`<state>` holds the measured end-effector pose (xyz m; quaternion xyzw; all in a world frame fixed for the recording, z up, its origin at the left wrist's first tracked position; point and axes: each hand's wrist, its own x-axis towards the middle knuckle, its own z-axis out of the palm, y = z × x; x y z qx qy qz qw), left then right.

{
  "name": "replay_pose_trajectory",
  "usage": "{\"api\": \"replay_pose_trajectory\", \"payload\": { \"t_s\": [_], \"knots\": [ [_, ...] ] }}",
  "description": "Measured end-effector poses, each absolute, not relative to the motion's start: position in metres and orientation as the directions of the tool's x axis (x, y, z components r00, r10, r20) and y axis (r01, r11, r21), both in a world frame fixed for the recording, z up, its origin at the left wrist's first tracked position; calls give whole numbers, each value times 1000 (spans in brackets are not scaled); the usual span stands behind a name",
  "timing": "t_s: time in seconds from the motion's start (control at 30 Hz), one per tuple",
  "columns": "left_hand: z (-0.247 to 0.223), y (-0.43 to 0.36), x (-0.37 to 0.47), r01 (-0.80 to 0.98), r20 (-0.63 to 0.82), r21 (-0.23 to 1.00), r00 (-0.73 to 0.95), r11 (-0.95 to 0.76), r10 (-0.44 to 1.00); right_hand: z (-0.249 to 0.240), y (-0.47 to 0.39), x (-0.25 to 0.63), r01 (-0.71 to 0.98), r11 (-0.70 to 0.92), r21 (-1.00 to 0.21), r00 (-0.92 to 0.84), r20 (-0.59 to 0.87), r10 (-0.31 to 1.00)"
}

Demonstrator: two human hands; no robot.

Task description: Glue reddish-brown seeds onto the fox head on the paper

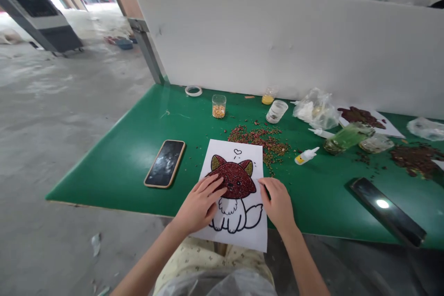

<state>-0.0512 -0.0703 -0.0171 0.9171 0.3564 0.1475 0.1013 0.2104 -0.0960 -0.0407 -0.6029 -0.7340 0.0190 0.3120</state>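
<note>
A white sheet with a fox outline lies at the near edge of the green table. The fox's head is filled with dark red seeds and its ears with yellow-green ones. My left hand rests flat on the sheet's left side, fingertips touching the seeded head. My right hand sits on the sheet's right edge, fingers curled at the paper. Neither hand visibly holds a loose item. A pile of red and green seeds lies just beyond the sheet.
A phone lies left of the sheet, another dark phone at the right. Small glue bottle, cup of corn kernels, tape roll, clear cups, plastic bags and more seeds sit further back. A white partition stands behind.
</note>
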Motion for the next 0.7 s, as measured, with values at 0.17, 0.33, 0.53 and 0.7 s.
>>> {"api": "replay_pose_trajectory", "payload": {
  "t_s": [0.17, 0.33, 0.53, 0.7],
  "knots": [
    [-16, -70, -51, 612, 173, 275, 727, -741, 664, -38, -97, 210, 878, 274, -392, -91, 425, 900],
    [-12, -68, -49, 605, 127, 270, 748, -749, 651, -35, -96, 210, 887, 274, -373, -98, 428, 899],
    [-11, -68, -49, 596, 135, 294, 748, -747, 650, -33, -96, 210, 888, 267, -376, -97, 413, 906],
    [-12, -69, -51, 582, 162, 317, 745, -749, 647, -32, -97, 210, 886, 261, -383, -98, 397, 913]
  ]
}}
